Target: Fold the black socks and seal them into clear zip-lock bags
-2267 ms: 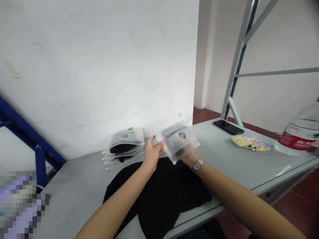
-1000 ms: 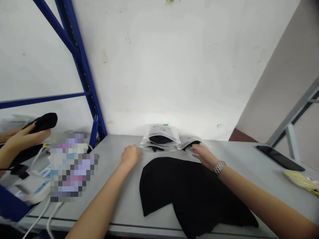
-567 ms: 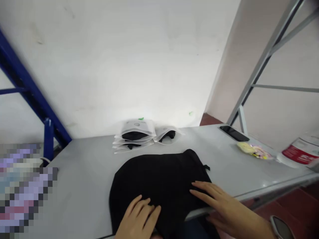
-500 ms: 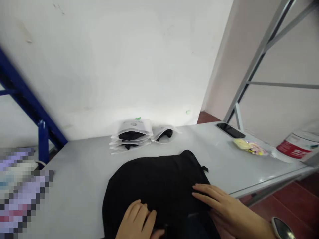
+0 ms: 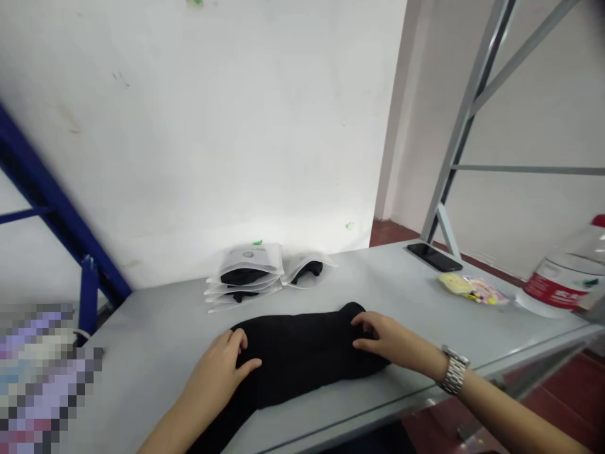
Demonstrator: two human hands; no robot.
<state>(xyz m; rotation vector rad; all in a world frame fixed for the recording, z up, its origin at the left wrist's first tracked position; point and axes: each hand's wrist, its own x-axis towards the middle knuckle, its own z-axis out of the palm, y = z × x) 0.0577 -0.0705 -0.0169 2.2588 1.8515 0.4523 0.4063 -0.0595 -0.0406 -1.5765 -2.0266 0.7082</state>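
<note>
A black cloth garment (image 5: 302,359) lies folded into a wide band on the grey table (image 5: 155,353); I cannot tell what kind it is. A narrower black part of it runs down toward me beneath my left forearm. At the garment's left end rests my left hand (image 5: 220,369), fingers curled and thumb stretched apart over the cloth. My right hand (image 5: 382,337), on a wrist with a metal-band watch (image 5: 454,371), touches the right end, its bent fingers and thumb apart. Behind the garment are stacked frosted zip bags (image 5: 250,258) with black items inside, and a single similar bag (image 5: 309,271).
On the right of the table lie a black phone (image 5: 433,257) and a colourful small packet (image 5: 472,288). A large red-labelled bottle (image 5: 558,284) stands near the right end. Blue (image 5: 61,208) and grey (image 5: 466,126) metal frames flank the table, with a white wall (image 5: 265,126) behind.
The near part of the garment has been folded away from me, leaving a narrower band. My hands have moved up to its two ends, the left one further left.
</note>
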